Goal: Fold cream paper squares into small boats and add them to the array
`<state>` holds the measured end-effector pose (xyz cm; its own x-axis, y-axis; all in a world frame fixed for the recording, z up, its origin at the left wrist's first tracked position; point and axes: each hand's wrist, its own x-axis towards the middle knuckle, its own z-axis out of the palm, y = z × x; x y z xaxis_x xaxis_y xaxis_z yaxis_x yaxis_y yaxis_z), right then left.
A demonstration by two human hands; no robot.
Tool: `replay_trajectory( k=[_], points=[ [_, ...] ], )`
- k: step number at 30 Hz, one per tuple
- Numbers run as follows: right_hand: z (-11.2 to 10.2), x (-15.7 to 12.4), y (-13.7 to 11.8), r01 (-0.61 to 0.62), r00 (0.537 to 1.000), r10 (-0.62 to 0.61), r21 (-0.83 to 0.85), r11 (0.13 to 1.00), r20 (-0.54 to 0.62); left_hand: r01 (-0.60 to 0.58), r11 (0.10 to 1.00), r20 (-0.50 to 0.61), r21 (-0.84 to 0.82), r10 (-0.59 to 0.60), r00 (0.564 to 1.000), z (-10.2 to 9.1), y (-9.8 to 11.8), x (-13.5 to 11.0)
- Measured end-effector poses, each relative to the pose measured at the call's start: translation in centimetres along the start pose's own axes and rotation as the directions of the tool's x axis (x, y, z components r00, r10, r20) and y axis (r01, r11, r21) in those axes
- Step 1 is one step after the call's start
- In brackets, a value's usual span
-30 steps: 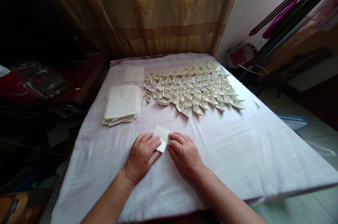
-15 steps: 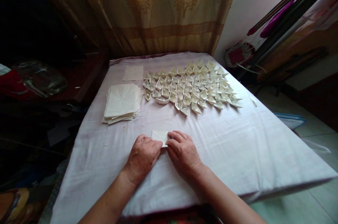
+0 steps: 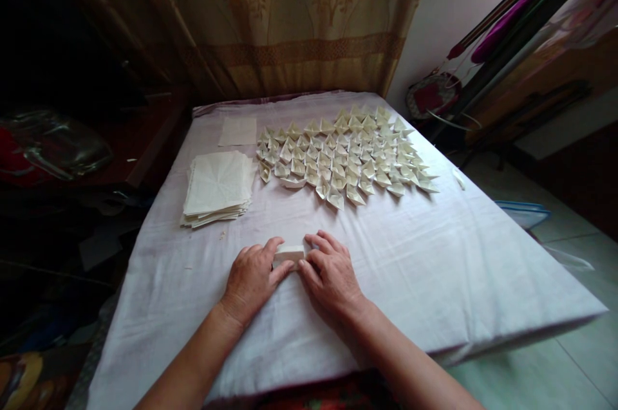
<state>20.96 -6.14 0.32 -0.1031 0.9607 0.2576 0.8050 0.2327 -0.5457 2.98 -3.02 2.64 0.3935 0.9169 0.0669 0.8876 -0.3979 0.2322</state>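
Between my two hands, near the front of the table, is a small piece of folded white paper [image 3: 290, 255], its far part standing up as a narrow strip. My left hand [image 3: 254, 273] grips its left end, thumb in front and index finger behind. At the right end, my right hand [image 3: 331, 268] holds the paper with thumb and fingers. Beyond my hands, many folded paper boats [image 3: 338, 156] stand packed in rows. A stack of square paper sheets [image 3: 217, 185] lies to the left of them, and a single sheet [image 3: 238, 131] lies flat behind the stack.
A white cloth covers the table [image 3: 410, 255]. Small scraps lie near the stack, and a white sliver [image 3: 458, 179] lies by the right edge. A patterned curtain [image 3: 290, 17] hangs behind. To the left is a dark red surface with a clear plastic-looking item [image 3: 62, 146].
The paper between my hands has gone from a flat square to a narrower, upright strip. My left fingers have moved to its far edge. The whole view has shifted slightly.
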Motion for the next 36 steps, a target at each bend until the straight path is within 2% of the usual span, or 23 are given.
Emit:
replay_trajectory(
  k=[7,17,24,33,36],
  points=[
    [0.7,-0.2,-0.1,-0.061,0.997,0.059,-0.035,0.998,-0.042,0.034,0.995,-0.01,0.096,-0.033,0.999,0.6,0.4,0.2],
    [1.3,-0.5,0.3,-0.033,0.991,0.03,-0.021,0.999,-0.134,0.006,0.992,-0.073,0.126,0.003,0.997,1.2,0.6,0.2],
    [0.8,-0.3,0.1,-0.013,0.998,0.008,-0.081,0.997,-0.058,-0.002,0.995,-0.114,0.099,0.014,0.993,1.6,0.5,-0.1],
    [0.8,-0.1,-0.1,-0.018,0.999,0.012,-0.124,0.992,-0.05,-0.031,0.988,-0.13,0.153,0.051,0.99,1.5,0.2,-0.5],
    [0.8,-0.1,-0.2,-0.018,0.998,0.01,-0.127,0.992,-0.059,-0.111,0.99,-0.184,0.091,0.126,0.975,1.5,-0.3,-1.1]
  ],
)
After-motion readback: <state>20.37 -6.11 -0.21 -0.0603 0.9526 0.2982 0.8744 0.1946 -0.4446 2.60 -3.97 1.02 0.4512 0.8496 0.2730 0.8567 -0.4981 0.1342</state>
